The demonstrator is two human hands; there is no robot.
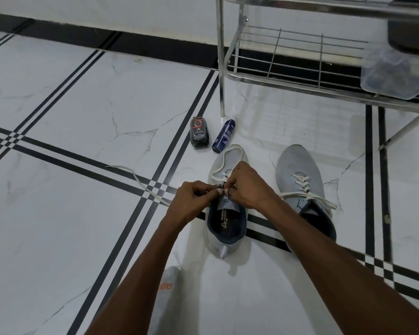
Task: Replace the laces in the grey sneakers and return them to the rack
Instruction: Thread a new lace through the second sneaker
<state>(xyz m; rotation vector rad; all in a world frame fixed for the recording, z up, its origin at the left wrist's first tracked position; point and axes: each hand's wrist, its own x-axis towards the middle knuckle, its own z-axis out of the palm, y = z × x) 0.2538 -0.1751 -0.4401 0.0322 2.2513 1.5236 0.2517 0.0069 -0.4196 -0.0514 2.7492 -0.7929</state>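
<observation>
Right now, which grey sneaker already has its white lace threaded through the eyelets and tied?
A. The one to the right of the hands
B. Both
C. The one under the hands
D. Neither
A. The grey sneaker on the right shows crossed white lacing ending in a bow, while the grey sneaker under the hands has its loose white lace trailing over the floor as the left hand and right hand pinch it at the eyelets.

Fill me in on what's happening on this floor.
A person is lacing the left grey sneaker: the left hand and right hand both pinch the white lace at its eyelets. The right sneaker is already laced. Both sit on the floor, off the rack.
</observation>
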